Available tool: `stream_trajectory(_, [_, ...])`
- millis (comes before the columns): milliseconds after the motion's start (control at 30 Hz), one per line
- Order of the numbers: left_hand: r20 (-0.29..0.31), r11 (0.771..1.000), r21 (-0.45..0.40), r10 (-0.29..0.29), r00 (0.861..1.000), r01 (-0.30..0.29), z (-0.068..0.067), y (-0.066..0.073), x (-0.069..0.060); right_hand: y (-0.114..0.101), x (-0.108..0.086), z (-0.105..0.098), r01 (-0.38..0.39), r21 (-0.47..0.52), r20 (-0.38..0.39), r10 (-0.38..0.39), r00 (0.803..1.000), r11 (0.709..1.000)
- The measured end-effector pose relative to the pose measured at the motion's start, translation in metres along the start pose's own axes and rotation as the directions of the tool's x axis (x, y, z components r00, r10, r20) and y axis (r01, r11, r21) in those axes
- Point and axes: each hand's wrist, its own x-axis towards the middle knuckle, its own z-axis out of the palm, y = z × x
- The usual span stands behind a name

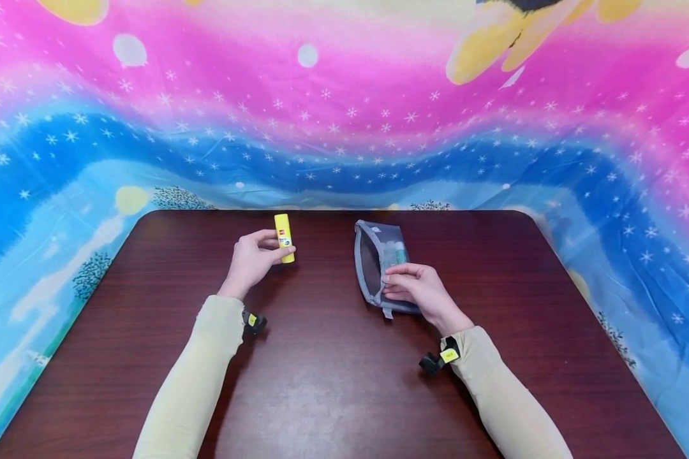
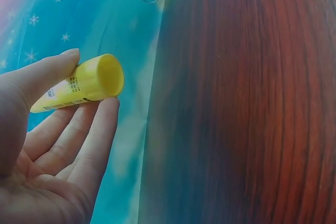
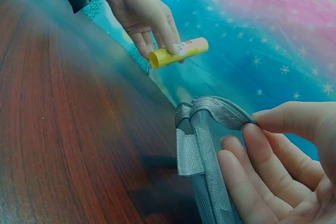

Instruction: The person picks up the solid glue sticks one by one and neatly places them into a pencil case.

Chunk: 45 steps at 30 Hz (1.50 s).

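Observation:
My left hand (image 1: 251, 260) pinches a yellow glue stick (image 1: 284, 237) between thumb and fingers, upright above the table's far left part. In the left wrist view the glue stick (image 2: 94, 83) points one round end toward the camera. To the right of it lies a grey zippered mesh pouch (image 1: 402, 234), its mouth gaping toward the left. My right hand (image 1: 422, 290) pinches the zipper edge of that pouch, also plain in the right wrist view, where the pouch (image 3: 212, 182) shows its fabric tab. A small tube-like item with a green label (image 1: 400, 253) shows through the mesh.
Both things are at the far half of a dark red-brown wooden table (image 1: 316, 382). A colourful cloth with snowflakes (image 1: 344, 127) hangs behind the table and along its sides. A black wrist camera (image 1: 430, 363) is strapped to the right wrist.

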Motion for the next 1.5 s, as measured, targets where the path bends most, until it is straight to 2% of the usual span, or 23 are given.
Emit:
stream_trajectory(600, [0.029, 1.000, -0.028, 0.007, 1.000, -0.006, 0.015, 0.004, 0.000, 0.003, 0.001, -0.001, -0.002, -0.005, 0.006, 0.002, 1.000, 1.000])
stream_trajectory(1000, [0.045, 0.999, -0.004, 0.036, 0.998, -0.036, 0.026, 0.009, -0.002, 0.003, 0.000, -0.001, -0.001, -0.007, 0.004, 0.001, 1.000, 1.000])
stream_trajectory(1500, [0.064, 0.999, 0.024, 0.025, 0.998, -0.027, 0.032, 0.012, -0.002, 0.001, -0.001, -0.001, 0.002, -0.011, -0.001, -0.002, 1.000, 1.000])
